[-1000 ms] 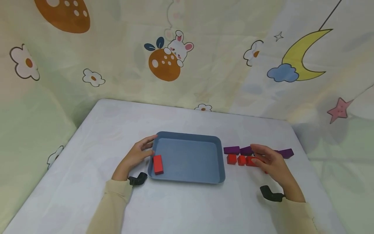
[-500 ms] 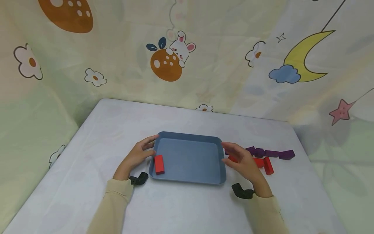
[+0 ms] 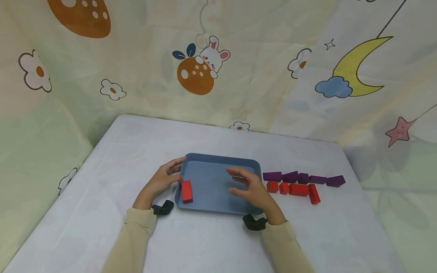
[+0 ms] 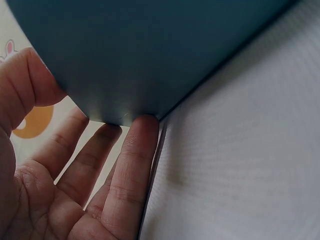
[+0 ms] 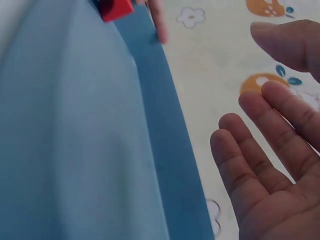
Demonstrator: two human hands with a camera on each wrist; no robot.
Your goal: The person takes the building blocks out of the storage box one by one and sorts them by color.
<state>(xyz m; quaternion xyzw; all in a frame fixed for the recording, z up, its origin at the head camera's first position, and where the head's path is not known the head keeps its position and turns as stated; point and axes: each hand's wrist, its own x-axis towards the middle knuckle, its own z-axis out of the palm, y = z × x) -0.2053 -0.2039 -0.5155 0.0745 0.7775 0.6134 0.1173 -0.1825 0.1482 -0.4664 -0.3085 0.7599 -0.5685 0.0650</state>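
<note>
A blue-grey tray [image 3: 222, 210] lies on the table with a red block [image 3: 186, 191] inside, against its left side. My left hand [image 3: 159, 184] rests at the tray's left end. In the left wrist view, its fingertips [image 4: 145, 125] touch the outside of the tray wall [image 4: 150, 55] and the thumb [image 4: 42, 80] is at the rim. My right hand [image 3: 250, 189] hovers over the right part of the tray, fingers spread and holding nothing. The right wrist view shows that hand's bare palm [image 5: 280, 205], with the red block [image 5: 115, 9] beyond.
Right of the tray, a row of several purple blocks [image 3: 290, 176] lies behind a row of several red blocks [image 3: 298, 190]. A patterned cloth [image 3: 259, 76] hangs behind the white-covered table [image 3: 205, 242].
My right hand has moved left from the block rows, past the tray's right rim, to over the tray. The rows are uncovered now. My left hand keeps its place at the tray.
</note>
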